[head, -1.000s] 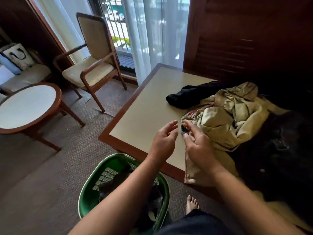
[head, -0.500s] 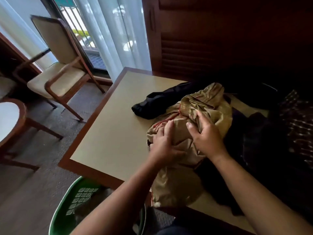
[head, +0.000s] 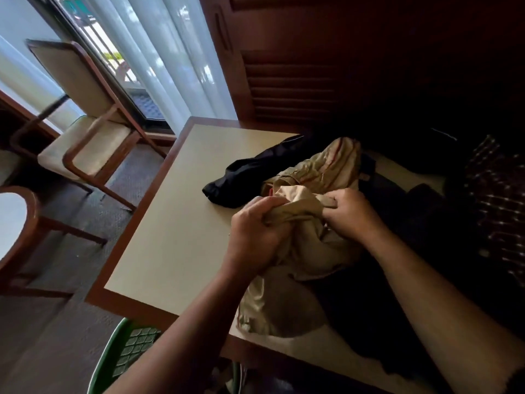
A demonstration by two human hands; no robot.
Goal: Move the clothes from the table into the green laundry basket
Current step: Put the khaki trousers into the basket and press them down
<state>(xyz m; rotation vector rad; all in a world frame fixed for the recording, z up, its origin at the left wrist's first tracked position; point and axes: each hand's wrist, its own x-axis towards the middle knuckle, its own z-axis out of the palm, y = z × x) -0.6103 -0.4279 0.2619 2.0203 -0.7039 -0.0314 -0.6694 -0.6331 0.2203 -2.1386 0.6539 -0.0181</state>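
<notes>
The fingers [head: 272, 207] of the left hand [head: 252, 234] are curled tight into a bunch of the beige garment [head: 306, 228], and the right hand [head: 350, 216] is likewise clenched on a fold of the same cloth just beside it. Two fists side by side on one garment look like a gathering grip, meant to ball the loose fabric so it lifts as one bundle without trailing.

Below the fingers, the rest of the beige garment spills toward the person and droops over the near edge of the bench [head: 176, 228]. Beyond the fingers lies a black garment [head: 250, 177], partly under the beige one. To the right of the right hand is a dark heap [head: 420, 223] in shadow, with a patterned cloth [head: 494, 206] at the far right. That makes at least four pieces still on the bench, though the dark heap may hold more than one.

Down and left of the left forearm, the green laundry basket [head: 127, 348] stands on the floor against the bench edge; one basket, only its rim and grid wall visible. Farther left are one armchair [head: 85, 132] and one round side table [head: 17, 220].
</notes>
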